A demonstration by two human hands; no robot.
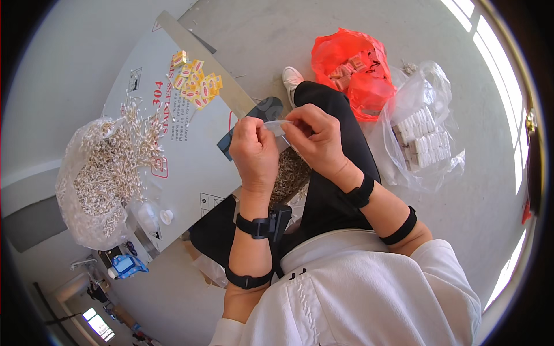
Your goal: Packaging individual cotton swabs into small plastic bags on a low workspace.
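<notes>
Over my lap, my left hand (255, 151) and my right hand (318, 137) are raised close together. A small clear plastic piece (273, 123), which looks like a thin little bag, is stretched between their fingertips. Each hand is closed in a pinch on one side of it. Just beneath the hands, between my legs, lies a mass of small brown-and-white pieces (290, 176) in what seems to be an open box. My wrists and the hands hide part of it.
On the grey-white table (193, 164) at left, a clear bag (74, 173) spills small white-and-brown pieces (109, 173). Yellow packets (202, 86) and a clear bottle (147, 216) lie there too. On the floor at right stand a red bag (326, 46) and a clear bag holding white packs (424, 138).
</notes>
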